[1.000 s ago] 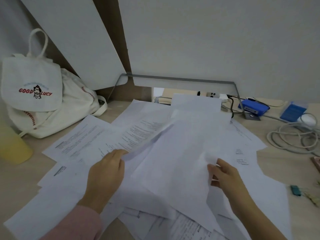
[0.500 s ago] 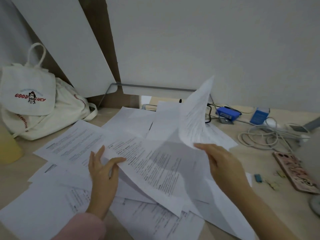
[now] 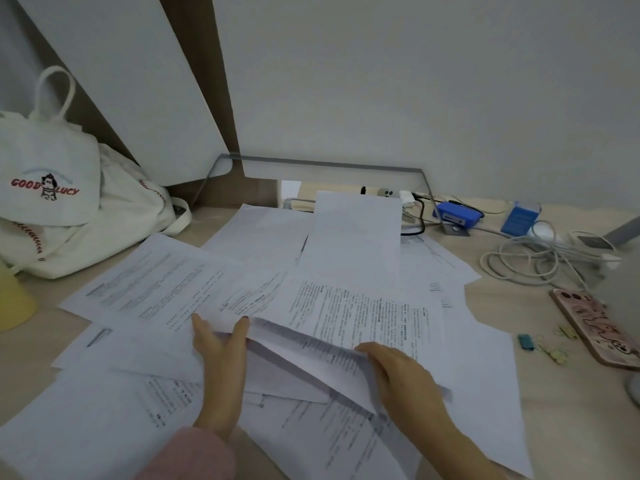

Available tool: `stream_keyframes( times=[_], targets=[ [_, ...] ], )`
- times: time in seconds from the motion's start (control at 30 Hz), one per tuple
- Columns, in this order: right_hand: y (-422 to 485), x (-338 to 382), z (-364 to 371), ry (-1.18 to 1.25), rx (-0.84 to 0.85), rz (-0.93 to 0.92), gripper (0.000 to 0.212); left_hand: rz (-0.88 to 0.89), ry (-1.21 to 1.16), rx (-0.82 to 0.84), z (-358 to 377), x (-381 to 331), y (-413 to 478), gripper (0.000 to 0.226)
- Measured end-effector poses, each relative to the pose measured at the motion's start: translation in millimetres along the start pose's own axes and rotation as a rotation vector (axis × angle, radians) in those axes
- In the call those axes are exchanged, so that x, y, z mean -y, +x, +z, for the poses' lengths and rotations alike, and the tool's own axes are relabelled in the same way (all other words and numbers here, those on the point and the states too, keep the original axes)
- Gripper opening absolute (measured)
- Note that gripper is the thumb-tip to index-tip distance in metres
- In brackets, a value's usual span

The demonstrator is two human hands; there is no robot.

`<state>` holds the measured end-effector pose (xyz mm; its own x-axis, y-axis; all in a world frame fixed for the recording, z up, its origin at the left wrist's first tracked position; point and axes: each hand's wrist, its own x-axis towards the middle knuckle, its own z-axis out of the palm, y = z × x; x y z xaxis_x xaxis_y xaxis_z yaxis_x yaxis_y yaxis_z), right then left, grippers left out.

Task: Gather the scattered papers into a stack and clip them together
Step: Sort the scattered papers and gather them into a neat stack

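Overhead, from the head-worn camera, a person works through a loose spread of printed papers (image 3: pixel 263 292) covering the middle of a pale wooden desk (image 3: pixel 575 420). The sheets overlap at every angle, from seven o'clock near the desk's front edge to one o'clock by the back wall. The left hand (image 3: pixel 221 348), emerging from a pink sleeve (image 3: pixel 190 455) at six o'clock, lies flat on the pile with fingers straight and thumb splayed wide, its tips touching the lower edge of a printed sheet. The right hand (image 3: pixel 401 372), at five o'clock, rests palm down on a raised, creased sheet; its fingertips pass out of sight under a printed page, so whether it grips or only presses cannot be told. Well apart from the pile, at three o'clock, a teal binder clip (image 3: pixel 526 341) lies on the bare wood with small yellow clips (image 3: pixel 556 355) just beside it, none touching the papers. A phone in a pink patterned case (image 3: pixel 595 327) lies just beyond them toward the desk's right edge. Coiled white cables (image 3: pixel 550 252) and a blue device (image 3: pixel 457 214) sit at two o'clock. A white canvas bag (image 3: pixel 52 188) lettered "GOOD LUCY" slumps at ten o'clock, with a yellow cup (image 3: pixel 14 299) just in front of it at nine o'clock.
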<state>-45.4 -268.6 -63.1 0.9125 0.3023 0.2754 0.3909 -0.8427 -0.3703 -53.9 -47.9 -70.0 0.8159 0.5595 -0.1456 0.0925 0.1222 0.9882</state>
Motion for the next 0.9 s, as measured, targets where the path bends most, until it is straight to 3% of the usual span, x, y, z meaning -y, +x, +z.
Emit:
stream_keyframes(
  times=[0.1, 0.2, 0.3, 0.37, 0.5, 0.6, 0.63, 0.7, 0.77, 0.83, 0.9],
  targets=[
    [-3.2, -3.6, 6.7, 0.123, -0.251, -0.037, 0.033, -0.028, 0.064, -0.001, 1.8, -0.8, 9.3, 0.081],
    [-5.1, -8.9, 5.0, 0.088, -0.336, -0.042, 0.041, -0.004, 0.112, -0.020, -0.3, 2.2, 20.9, 0.082],
    [-6.0, -15.6, 0.6, -0.166, -0.438, 0.116, 0.017, 0.053, 0.187, -0.020, -2.4, 3.2, 31.7, 0.078],
    [-7.7, -23.5, -2.2, -0.205, -0.415, 0.265, 0.021, 0.102, 0.235, -0.022, 0.8, -0.5, 32.9, 0.077],
    [-10.7, -28.6, -10.5, 0.368, -0.286, 0.587, 0.038, 0.313, 0.306, -0.088, 6.2, -10.8, 33.5, 0.089],
    [-10.7, -24.8, -15.4, 0.698, -0.360, 0.797, 0.021, 0.507, 0.322, -0.138, 2.3, -9.8, 42.4, 0.100],
    [-11.1, -24.7, -16.9, 0.750, -0.383, 0.833, 0.017, 0.496, 0.269, -0.134, 2.5, -11.2, 43.5, 0.102],
    [-12.1, -26.7, -20.6, 0.754, -0.426, 0.859, 0.012, 0.306, 0.040, -0.101, 5.6, -16.7, 40.6, 0.096],
    [-13.2, -27.0, -27.5, 0.769, -0.465, 0.837, 0.015, 0.074, -0.205, 0.024, 6.2, -13.0, 39.3, 0.074],
    [-12.9, -25.2, -38.4, 0.838, -0.462, 0.753, 0.021, -0.091, -0.165, 0.187, 5.7, -3.4, 38.0, 0.042],
    [-11.5, -25.4, -51.4, 0.943, -0.407, 0.664, 0.023, -0.194, -0.067, 0.268, 6.3, 3.4, 33.1, 0.032]
  ],
)
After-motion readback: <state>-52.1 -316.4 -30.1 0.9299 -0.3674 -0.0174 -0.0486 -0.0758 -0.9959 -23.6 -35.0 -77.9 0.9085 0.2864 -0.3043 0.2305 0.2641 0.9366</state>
